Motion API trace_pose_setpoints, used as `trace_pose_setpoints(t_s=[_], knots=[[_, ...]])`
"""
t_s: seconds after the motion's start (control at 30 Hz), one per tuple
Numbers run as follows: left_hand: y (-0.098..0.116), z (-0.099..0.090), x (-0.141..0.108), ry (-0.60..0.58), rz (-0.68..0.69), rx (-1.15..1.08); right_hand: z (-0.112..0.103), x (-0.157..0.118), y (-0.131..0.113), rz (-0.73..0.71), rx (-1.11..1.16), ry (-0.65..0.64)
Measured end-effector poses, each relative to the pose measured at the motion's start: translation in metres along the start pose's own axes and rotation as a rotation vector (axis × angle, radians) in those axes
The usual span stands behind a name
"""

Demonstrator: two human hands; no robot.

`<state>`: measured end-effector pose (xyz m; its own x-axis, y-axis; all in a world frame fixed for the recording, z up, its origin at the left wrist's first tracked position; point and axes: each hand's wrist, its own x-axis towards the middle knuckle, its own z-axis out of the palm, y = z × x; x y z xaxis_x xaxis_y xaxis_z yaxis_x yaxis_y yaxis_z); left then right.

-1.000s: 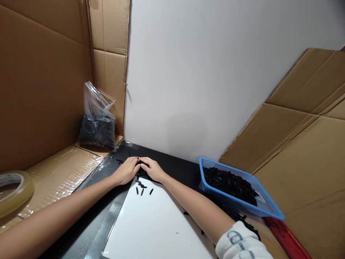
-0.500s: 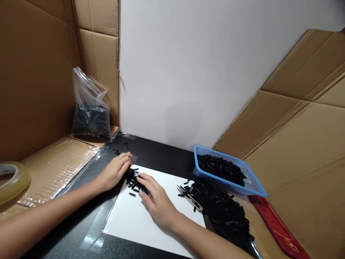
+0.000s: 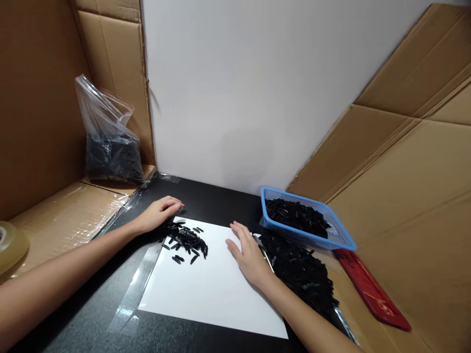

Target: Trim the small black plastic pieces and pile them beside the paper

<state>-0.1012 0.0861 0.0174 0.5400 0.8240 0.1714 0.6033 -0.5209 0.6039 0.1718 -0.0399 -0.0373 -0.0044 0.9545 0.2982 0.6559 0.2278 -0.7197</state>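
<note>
Small black pieces lie scattered on the upper left part of a white sheet. Just beyond their left end is my left hand, its fingers loosely curled; whether anything is between them is hidden. My right hand rests over the right side of the sheet, fingers apart and holding nothing. Partly covered by it, a pair of snips shows beside a large heap of black pieces. Behind the heap stands a blue basket with more black pieces inside.
A clear bag of black material leans in the left corner. A tape roll sits at the far left, and a red object lies on the right. Cardboard walls and a white panel surround the black table.
My right hand has moved right, off the small pieces and over beside the snips. My left hand has drawn slightly away from the pieces, which now lie uncovered. The camera view has shifted a little.
</note>
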Motion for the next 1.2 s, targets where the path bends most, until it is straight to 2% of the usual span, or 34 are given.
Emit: trace_pose_setpoints(t_s=[0.1,0.2,0.3,0.37,0.5,0.57,0.63,0.73,0.83,0.93,1.03,1.2], knots=[[0.028,0.019,-0.022,-0.054,0.090,-0.037,-0.003,0.003,-0.012,-0.068,-0.078,0.021],[0.052,0.038,-0.038,-0.088,0.146,-0.048,0.003,0.000,-0.038,-0.142,-0.128,-0.091],[0.068,0.053,-0.047,-0.089,0.180,-0.047,0.015,-0.005,-0.056,-0.169,-0.128,-0.187],[0.073,0.059,-0.049,-0.088,0.211,-0.028,0.021,-0.007,-0.057,-0.192,-0.125,-0.178],[0.085,0.055,-0.046,0.039,0.243,0.046,0.020,-0.005,-0.046,-0.219,-0.011,-0.133],[0.092,0.049,-0.041,0.018,0.160,-0.067,0.014,-0.002,-0.041,-0.165,0.113,-0.088],[0.099,0.046,-0.037,-0.059,-0.012,-0.267,0.008,0.001,-0.041,-0.061,0.286,-0.038],[0.104,0.050,-0.033,-0.257,-0.221,-0.711,0.001,0.004,-0.047,0.065,0.518,-0.035],[0.103,0.060,-0.035,-0.352,-0.286,-1.014,-0.004,0.005,-0.053,0.079,0.469,-0.045],[0.100,0.065,-0.037,-0.365,-0.343,-1.109,-0.006,0.004,-0.053,0.002,0.362,-0.036],[0.096,0.063,-0.037,-0.361,-0.395,-1.187,-0.007,0.003,-0.049,-0.085,0.363,-0.050],[0.091,0.060,-0.036,-0.302,-0.455,-1.174,-0.004,0.004,-0.041,-0.027,0.468,-0.016]])
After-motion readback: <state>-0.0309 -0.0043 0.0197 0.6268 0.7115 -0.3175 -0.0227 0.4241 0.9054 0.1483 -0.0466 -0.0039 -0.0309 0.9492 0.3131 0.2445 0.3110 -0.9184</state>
